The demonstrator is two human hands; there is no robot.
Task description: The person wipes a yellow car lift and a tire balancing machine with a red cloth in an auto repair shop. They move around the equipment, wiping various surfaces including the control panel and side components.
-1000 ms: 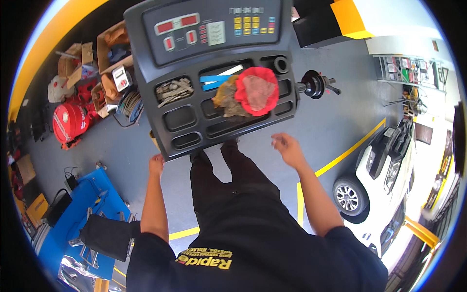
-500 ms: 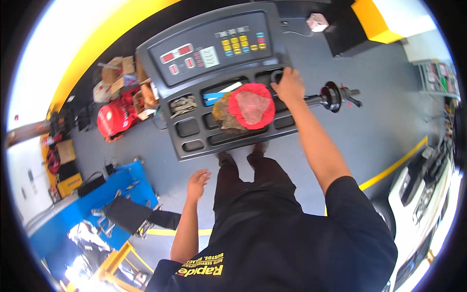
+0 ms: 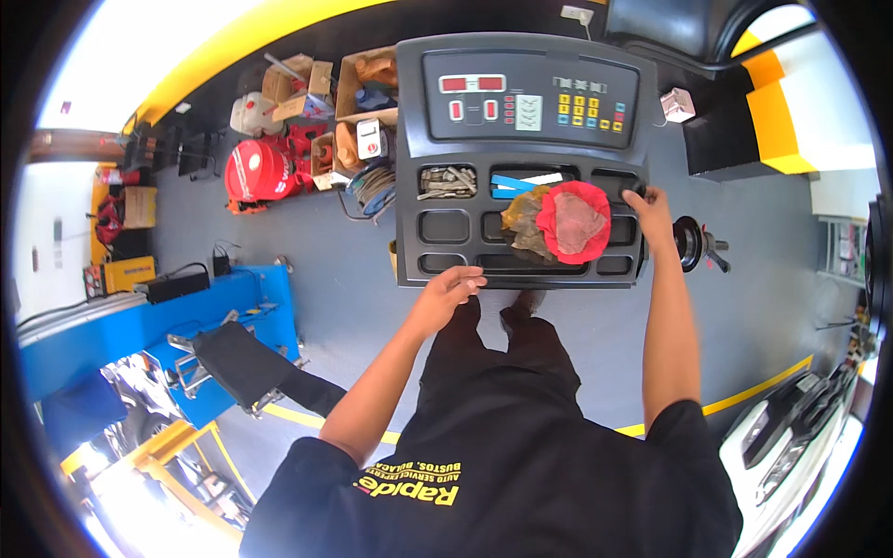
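A dark grey wheel balancer [image 3: 406, 232] with a moulded tray top stands in front of me. My left hand [image 3: 450, 296] is at the tray's front left edge, fingers loosely stretched, holding nothing visible. At the tray's right edge, my right hand [image 3: 653, 214] is curled beside the back right compartment [image 3: 609, 179]. What its fingers close on is hidden. Between my hands, a red and pink cloth [image 3: 577, 223] lies bunched on the tray over a brownish rag [image 3: 526, 223]. Behind them, blue and white strips [image 3: 513, 188] lie in a compartment. Small grey metal pieces [image 3: 448, 182] fill the back left compartment.
A control panel [image 3: 530, 98] with displays and buttons rises behind the tray. The balancer's shaft [image 3: 690, 244] sticks out at the right. Cardboard boxes [image 3: 367, 74] and a red drum-shaped container [image 3: 253, 171] stand back left. Blue equipment [image 3: 246, 288] is on the left, a white car [image 3: 791, 446] at lower right.
My left hand has risen from beside my leg to the tray's front edge. My right hand stays by the back right compartment, nearer the tray's side. The view has turned, leaving the balancer straighter.
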